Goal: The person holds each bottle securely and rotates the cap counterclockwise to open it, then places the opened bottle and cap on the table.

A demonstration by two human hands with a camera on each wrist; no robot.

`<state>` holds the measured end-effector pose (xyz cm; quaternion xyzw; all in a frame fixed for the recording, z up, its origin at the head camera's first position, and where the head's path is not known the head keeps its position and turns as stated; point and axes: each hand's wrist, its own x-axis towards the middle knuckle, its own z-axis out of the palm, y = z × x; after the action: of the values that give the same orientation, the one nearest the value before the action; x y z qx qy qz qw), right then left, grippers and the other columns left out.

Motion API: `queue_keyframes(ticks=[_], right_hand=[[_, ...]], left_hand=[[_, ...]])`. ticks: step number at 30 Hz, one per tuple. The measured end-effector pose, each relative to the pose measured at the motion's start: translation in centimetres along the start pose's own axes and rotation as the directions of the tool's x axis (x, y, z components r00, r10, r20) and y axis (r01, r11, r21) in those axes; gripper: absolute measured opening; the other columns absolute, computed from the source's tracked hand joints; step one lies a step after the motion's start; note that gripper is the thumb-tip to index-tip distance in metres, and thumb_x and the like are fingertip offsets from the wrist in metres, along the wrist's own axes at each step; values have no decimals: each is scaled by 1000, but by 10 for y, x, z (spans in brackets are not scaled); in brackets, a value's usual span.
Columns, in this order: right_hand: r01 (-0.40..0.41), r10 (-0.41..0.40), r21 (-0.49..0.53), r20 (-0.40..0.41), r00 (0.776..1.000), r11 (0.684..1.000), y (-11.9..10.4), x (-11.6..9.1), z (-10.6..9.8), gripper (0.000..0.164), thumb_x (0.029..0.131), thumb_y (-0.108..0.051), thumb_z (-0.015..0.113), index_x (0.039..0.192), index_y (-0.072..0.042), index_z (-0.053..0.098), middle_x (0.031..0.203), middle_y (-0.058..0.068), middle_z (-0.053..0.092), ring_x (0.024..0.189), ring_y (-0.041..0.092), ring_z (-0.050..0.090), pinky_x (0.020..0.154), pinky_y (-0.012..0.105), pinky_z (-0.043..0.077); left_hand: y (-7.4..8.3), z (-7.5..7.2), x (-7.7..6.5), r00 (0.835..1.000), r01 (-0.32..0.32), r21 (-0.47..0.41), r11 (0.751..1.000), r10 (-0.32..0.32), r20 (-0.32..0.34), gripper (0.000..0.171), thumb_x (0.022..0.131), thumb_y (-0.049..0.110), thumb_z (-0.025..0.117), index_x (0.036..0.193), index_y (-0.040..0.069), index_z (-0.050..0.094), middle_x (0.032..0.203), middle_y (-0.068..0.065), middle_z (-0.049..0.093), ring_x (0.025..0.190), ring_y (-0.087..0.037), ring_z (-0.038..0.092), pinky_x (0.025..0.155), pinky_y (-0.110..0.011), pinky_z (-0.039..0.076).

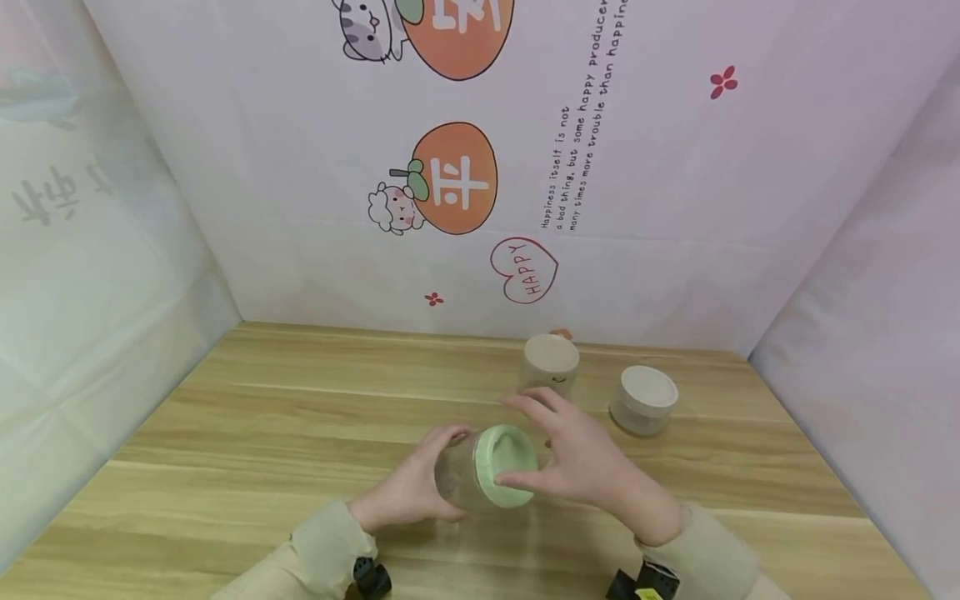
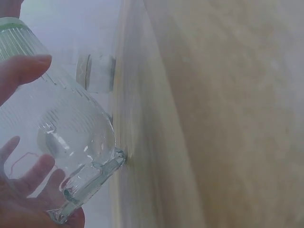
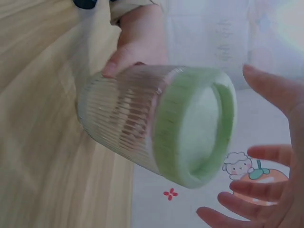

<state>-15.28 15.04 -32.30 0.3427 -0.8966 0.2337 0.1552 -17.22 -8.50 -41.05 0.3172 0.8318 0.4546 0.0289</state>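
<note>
My left hand (image 1: pixel 411 490) grips a clear ribbed glass jar (image 1: pixel 455 473), tilted on its side with its green lid (image 1: pixel 491 460) turned to the right. In the left wrist view the thumb lies across the ribbed glass (image 2: pixel 71 102), and fingers show through it; thick clear glass stands out at its lower end. My right hand (image 1: pixel 583 460) is beside the lid, thumb and fingers spread around it. The right wrist view shows a gap between these fingers and the recessed lid top (image 3: pixel 202 128).
Two clear containers with white lids stand toward the back right of the wooden table (image 1: pixel 300 400): a taller one (image 1: pixel 551 354) partly behind my right hand and a shorter one (image 1: pixel 647 400). Printed white cloth (image 1: pixel 637 283) closes off the back and sides.
</note>
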Motion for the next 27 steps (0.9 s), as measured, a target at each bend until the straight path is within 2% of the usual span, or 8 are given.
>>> queue_keyframes(ticks=[3, 7, 11, 15, 20, 27], right_hand=[[-83, 83, -4, 0, 997, 997, -4, 0, 5, 74, 68, -48, 80, 127, -10, 56, 108, 3, 59, 66, 6, 53, 58, 19, 47], [-195, 196, -37, 58, 979, 980, -11, 1, 10, 75, 66, -54, 78, 126, -12, 58, 101, 2, 60, 78, 12, 58, 63, 25, 49], [-255, 258, -43, 100, 961, 966, -17, 0, 15, 76, 62, -57, 79, 123, -17, 58, 100, 2, 58, 76, 14, 57, 61, 28, 49], [-255, 259, -54, 83, 962, 965, -18, -1, 20, 76, 60, -58, 80, 121, -18, 57, 94, 2, 55, 73, 13, 55, 58, 28, 47], [-235, 240, -69, 68, 968, 970, -18, -3, 22, 74, 63, -55, 79, 122, -16, 56, 95, 4, 56, 74, 13, 56, 59, 29, 48], [-130, 138, -103, 71, 988, 986, -18, -4, 20, 71, 63, -45, 82, 123, -18, 56, 101, 2, 55, 83, 13, 56, 64, 28, 50]], left_hand=[[-1, -2, 1, 1000, 15, -10, 1000, -14, 4, 95, 56, 7, 87, 137, 11, 38, 134, -8, 45, 121, -27, 45, 100, -49, 39], [-2, -2, 1, 1000, 14, -1, 1000, -14, 3, 94, 56, 9, 88, 137, 13, 38, 133, -7, 45, 120, -26, 45, 99, -47, 41], [-2, -1, 0, 1000, 3, 12, 1000, -2, -6, 94, 56, 8, 88, 136, 14, 39, 131, -5, 46, 118, -24, 46, 98, -44, 42], [-2, -1, 0, 1000, 3, 15, 1000, -3, -11, 94, 56, 8, 87, 136, 14, 39, 131, -4, 46, 118, -23, 46, 98, -44, 42], [-1, 0, 0, 1000, 9, 13, 1000, -9, -14, 95, 56, 8, 87, 137, 14, 38, 132, -4, 46, 117, -23, 47, 98, -44, 42], [-1, -1, -1, 1000, 17, -2, 1000, -17, 2, 94, 58, 10, 87, 137, 13, 38, 132, -6, 46, 118, -24, 46, 98, -46, 41]])
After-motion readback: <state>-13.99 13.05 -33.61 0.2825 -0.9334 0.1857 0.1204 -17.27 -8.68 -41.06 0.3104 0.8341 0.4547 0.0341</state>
